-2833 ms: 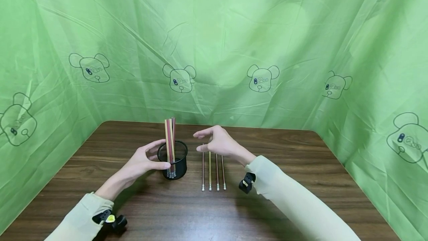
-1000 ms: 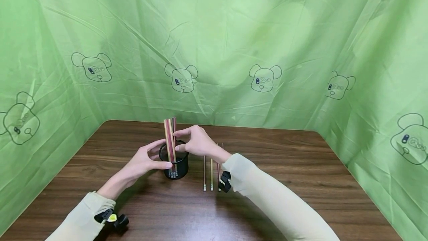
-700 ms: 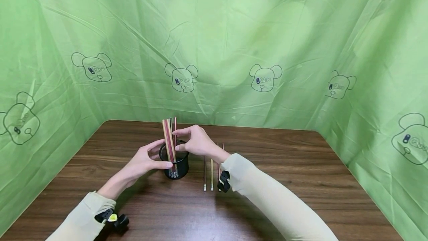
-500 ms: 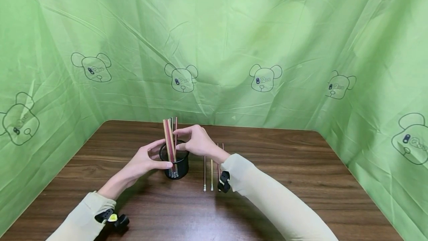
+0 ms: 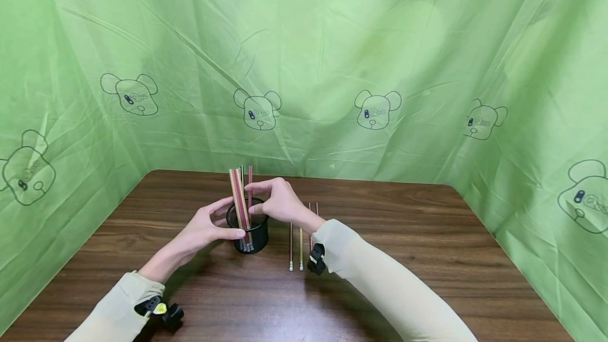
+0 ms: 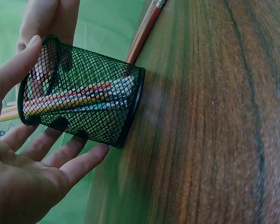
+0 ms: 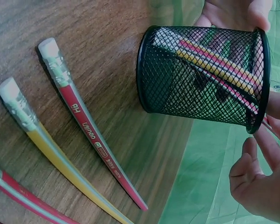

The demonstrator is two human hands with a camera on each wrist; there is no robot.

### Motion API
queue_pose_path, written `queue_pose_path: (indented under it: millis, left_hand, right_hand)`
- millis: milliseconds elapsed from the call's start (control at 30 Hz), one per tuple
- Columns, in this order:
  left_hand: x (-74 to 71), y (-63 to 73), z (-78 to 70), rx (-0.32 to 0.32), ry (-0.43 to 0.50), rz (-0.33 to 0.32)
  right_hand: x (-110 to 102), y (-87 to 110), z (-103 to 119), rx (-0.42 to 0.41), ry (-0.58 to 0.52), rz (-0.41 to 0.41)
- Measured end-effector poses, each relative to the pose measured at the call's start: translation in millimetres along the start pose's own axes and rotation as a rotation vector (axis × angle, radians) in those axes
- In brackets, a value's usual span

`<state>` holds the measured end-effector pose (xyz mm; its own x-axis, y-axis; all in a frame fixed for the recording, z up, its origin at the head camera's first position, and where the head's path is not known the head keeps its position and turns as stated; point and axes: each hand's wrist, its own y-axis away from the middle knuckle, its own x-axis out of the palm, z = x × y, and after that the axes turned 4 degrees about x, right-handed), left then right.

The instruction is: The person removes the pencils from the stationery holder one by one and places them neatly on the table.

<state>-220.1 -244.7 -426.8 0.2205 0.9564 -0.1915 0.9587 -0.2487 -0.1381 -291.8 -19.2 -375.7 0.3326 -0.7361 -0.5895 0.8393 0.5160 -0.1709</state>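
Observation:
My left hand (image 5: 201, 228) grips a black mesh pencil cup (image 5: 256, 240), thumb at the near rim, fingers behind. In the left wrist view those fingers lie along the mesh wall (image 6: 84, 107). Several yellow-and-red striped pencils (image 5: 239, 194) stand in the cup, leaning left, eraser ends down. My right hand (image 5: 287, 205) is over the cup's right rim, thumb and index finger pinching a red pencil (image 5: 250, 181), which stands upright, apart from the leaning bundle. The fingertips of the right hand (image 7: 266, 182) reach the cup's mouth in the right wrist view.
Several pencils lie side by side right of the cup, among them a red pencil (image 7: 93, 130) and a yellow pencil (image 7: 67, 161), white erasers toward me. My right forearm passes over some. The wooden table (image 5: 404, 247) ends at a green curtain (image 5: 313, 78) behind and at the sides.
My right hand has moved left from above the lying pencils to the cup. The red pencil has shifted right, away from the bundle, which leans further left. My left hand keeps its hold.

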Motion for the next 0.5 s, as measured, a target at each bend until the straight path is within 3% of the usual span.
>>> queue_pose_path:
  millis: [500]
  left_hand:
    - [0.0,0.1,1.5,0.009,0.008,0.001]
  right_hand:
    - [-2.9,-4.0,-3.5,-0.034,-0.005,-0.178]
